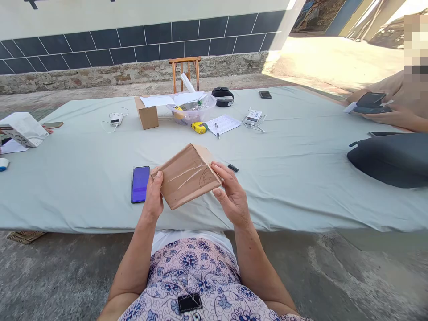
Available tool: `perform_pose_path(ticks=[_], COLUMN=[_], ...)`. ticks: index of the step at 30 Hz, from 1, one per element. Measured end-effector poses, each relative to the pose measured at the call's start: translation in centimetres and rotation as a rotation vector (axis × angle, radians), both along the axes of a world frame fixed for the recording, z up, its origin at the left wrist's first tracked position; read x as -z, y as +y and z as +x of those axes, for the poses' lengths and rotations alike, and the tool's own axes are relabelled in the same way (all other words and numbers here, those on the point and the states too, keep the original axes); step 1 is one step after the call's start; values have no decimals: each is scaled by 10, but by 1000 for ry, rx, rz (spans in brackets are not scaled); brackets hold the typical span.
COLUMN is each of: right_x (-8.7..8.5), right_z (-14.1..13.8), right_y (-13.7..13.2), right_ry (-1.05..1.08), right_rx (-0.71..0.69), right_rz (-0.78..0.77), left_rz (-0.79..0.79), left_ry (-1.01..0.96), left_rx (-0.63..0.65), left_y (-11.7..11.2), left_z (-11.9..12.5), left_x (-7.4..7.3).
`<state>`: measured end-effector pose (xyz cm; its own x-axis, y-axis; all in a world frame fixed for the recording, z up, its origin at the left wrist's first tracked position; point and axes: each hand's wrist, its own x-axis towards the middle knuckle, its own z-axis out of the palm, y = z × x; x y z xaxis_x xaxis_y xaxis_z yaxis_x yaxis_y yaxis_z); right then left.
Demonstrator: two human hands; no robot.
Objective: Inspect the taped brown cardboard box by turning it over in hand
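Observation:
A brown cardboard box [187, 178] is held tilted above the near part of the table, with clear tape and a dark scribble on the face turned to me. My left hand [154, 191] grips its left edge, thumb on the front face. At the right edge, my right hand [232, 191] holds the box between thumb and fingers. Left of the box lies a phone [141, 184] with a lit blue-purple screen, close to my left hand. A small black cap-like piece [233, 168] rests on the cloth just beyond my right hand.
A pale cloth covers the table [294, 178]. Farther back stand another cardboard box [147, 117], a plastic basket [192, 115], a yellow tape measure [199, 128] and a paper with a pen [217, 130]. A black bag [391, 158] lies right, near another person's hands [377, 117].

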<state>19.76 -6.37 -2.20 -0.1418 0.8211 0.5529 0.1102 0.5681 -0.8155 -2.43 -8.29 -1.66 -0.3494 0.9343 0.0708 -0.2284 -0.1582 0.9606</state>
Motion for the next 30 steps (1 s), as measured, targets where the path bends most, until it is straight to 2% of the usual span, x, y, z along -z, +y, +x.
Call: perform_pose_path(ticks=[4, 11, 16, 19, 21, 25, 28, 30], right_x=[-1, -6, -11, -15, -18, -20, -20, -21], right_z=[-1, -3, -9, -13, -15, -15, -14, -14], right_y=[0, -2, 0, 0, 0, 2, 3, 1], right_ry=[65, 87, 171, 192, 217, 221, 166, 116], right_rx=[29, 104, 223, 307, 322, 243, 138, 44], right_rz=[-6, -36, -24, -19, -5, 14, 31, 54], left_rz=[-29, -12, -18, -87, -156, -173, -165, -108], left_ry=[54, 155, 239, 331, 467, 759, 709, 600], left_rx=[46, 181, 156, 182, 226, 238, 319, 309], left_y=[-1, -4, -7, -12, -16, -24, -26, -27], left_z=[3, 0, 7, 6, 0, -13, -17, -15], left_x=[3, -2, -6, -13, -19, -29, -31, -30])
